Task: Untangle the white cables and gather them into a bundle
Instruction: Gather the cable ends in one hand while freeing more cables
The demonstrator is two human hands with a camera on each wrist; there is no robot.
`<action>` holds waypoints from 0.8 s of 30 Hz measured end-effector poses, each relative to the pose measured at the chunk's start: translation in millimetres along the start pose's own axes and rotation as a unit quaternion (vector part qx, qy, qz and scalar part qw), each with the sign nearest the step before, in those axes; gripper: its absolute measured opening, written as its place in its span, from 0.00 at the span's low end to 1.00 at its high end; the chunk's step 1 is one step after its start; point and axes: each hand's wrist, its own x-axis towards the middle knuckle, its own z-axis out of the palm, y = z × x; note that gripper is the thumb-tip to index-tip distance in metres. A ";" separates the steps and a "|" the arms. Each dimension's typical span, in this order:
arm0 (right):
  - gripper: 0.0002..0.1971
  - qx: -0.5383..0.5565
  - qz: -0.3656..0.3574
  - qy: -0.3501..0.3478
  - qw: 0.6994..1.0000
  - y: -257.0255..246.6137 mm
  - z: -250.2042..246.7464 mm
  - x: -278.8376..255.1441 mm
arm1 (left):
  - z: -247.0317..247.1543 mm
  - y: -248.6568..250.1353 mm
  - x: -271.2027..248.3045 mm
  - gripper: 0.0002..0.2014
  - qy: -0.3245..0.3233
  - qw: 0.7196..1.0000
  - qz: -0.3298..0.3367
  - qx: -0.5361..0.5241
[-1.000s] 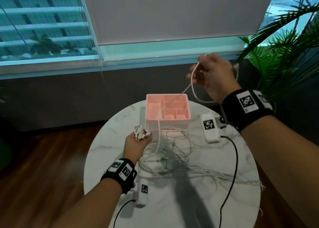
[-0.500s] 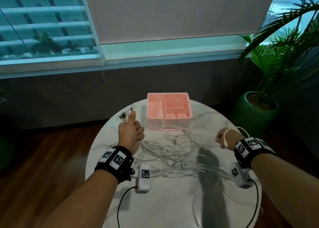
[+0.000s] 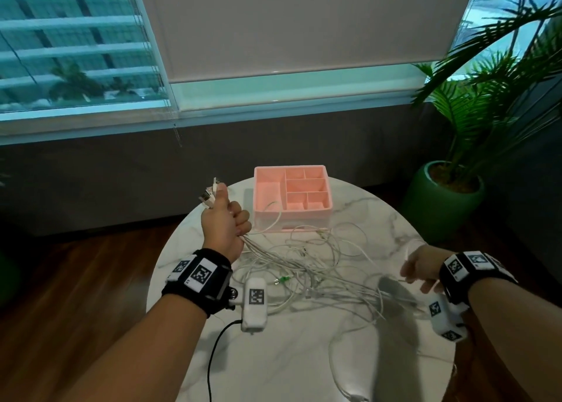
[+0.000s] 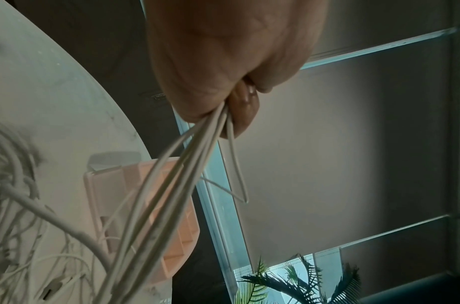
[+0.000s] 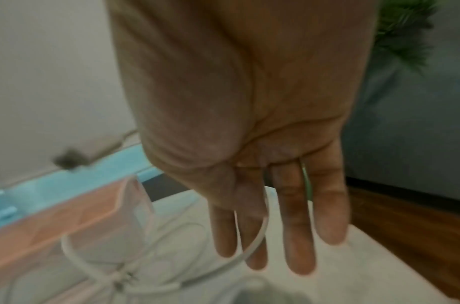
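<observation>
L hand [image 3: 224, 223] held the cable ends [image 3: 209, 195] tight; R hand [image 3: 421, 268] was flat, maybe hooking one cable. Still untangling; next, pull a cable free.

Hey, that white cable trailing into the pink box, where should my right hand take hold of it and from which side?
Probably on the arched stretch of the cable where it climbs over the front wall of the pink box. There it stands clear of the pile of cables on the table. Bring the right hand in from above and the front, pinching across it.
</observation>
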 end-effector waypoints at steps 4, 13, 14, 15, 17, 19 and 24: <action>0.22 0.142 0.023 0.016 0.990 18.4 6.8 0.0 | -3.1 -1.1 0.2 0.20 0.005 1.000 0.007 -0.001; 0.14 0.298 -0.075 0.133 0.942 -8.3 2.5 -4.5 | 1.4 -13.9 -7.7 0.21 -0.021 0.999 -0.020 0.018; 0.12 0.265 -0.133 0.138 0.945 -26.5 2.1 -10.8 | 6.7 -15.2 -11.4 0.21 -0.034 0.999 -0.021 0.025; 0.10 0.233 -0.197 0.140 0.942 -45.5 1.9 -18.5 | 12.1 -16.4 -14.9 0.21 -0.046 0.998 -0.023 0.030; 0.15 0.174 -0.318 0.117 0.925 -86.3 5.8 -36.9 | 22.4 -17.2 -21.0 0.21 -0.071 0.997 -0.031 0.029; 0.23 0.104 -0.400 0.069 0.908 -126.2 14.8 -60.3 | 31.5 -15.8 -25.0 0.21 -0.095 0.995 -0.035 0.020; 0.23 -0.035 -0.497 0.092 0.862 -176.6 39.6 -68.4 | 40.5 -1.0 -31.6 0.21 -0.119 0.992 -0.034 -0.001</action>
